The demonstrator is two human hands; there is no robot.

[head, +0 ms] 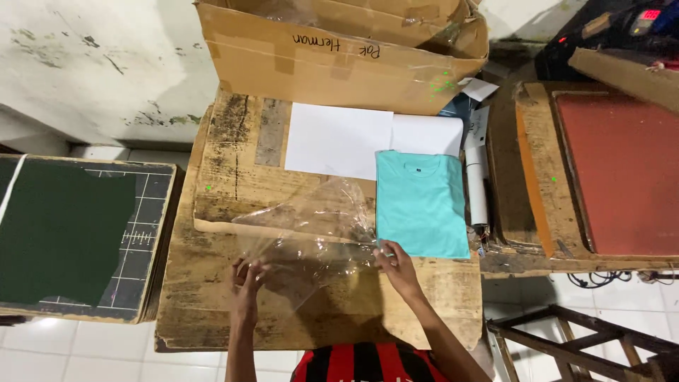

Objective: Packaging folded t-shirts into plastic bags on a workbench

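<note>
A clear plastic bag [311, 230] lies crumpled on the worn wooden table [212, 304]. My left hand [247, 279] pinches its near left edge. My right hand [396, 263] grips its near right corner, beside the bottom left corner of a folded turquoise t-shirt [421, 205]. The shirt lies flat, collar away from me, resting partly on white paper sheets [339, 138].
A large open cardboard box [339, 56] stands at the table's back. A white roll [477, 187] lies right of the shirt. A dark green cutting mat [64, 233] sits to the left, a heat press with a red-brown plate [622, 163] to the right. A wooden stool frame [587, 339] is at bottom right.
</note>
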